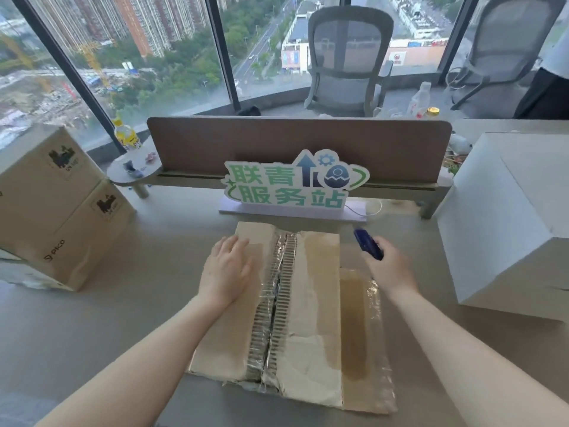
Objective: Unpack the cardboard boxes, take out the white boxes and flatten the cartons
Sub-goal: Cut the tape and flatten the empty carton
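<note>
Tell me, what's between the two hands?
In the head view, the carton's cut seam lies between the left hand and the right hand: two flap edges with torn tape, and a bare strip of cardboard beside it.

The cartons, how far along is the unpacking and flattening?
Done: one white box stands out at right. In hand: the left hand presses the flattened carton; the right hand holds a blue cutter. Left: two stacked cartons look unopened.

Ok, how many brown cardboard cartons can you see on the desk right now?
3. Two closed cartons sit stacked at the left, upper carton on lower carton. The flattened carton lies in the middle under the left hand. More may sit out of view.
</note>
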`<control>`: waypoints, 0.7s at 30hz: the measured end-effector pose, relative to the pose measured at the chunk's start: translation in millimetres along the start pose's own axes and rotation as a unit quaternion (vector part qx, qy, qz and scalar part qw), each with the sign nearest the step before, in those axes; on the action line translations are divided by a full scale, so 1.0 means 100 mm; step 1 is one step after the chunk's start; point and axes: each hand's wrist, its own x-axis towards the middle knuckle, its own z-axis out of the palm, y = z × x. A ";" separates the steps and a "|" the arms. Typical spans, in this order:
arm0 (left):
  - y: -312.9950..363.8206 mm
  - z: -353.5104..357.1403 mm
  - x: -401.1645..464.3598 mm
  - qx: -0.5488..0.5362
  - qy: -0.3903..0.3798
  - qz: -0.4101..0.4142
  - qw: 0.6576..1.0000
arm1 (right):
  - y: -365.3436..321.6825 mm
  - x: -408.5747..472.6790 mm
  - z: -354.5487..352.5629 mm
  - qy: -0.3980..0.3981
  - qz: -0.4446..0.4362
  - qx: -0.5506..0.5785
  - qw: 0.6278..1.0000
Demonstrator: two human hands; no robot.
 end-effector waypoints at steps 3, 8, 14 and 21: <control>0.08 -0.02 0.46 0.005 -0.023 0.016 1.000 | -0.57 0.22 0.07 -0.075 -0.135 -0.143 0.978; 0.03 0.07 0.98 -0.042 -0.111 -0.003 0.993 | -1.16 0.56 0.34 -0.160 -0.218 -0.345 0.899; -0.17 0.26 0.99 -0.161 -0.047 0.029 0.985 | -1.45 0.96 0.48 -0.248 -0.245 -0.424 0.836; -0.19 0.31 1.01 -0.180 -0.028 0.034 0.983 | -1.59 1.14 0.46 -0.314 -0.227 -0.420 0.821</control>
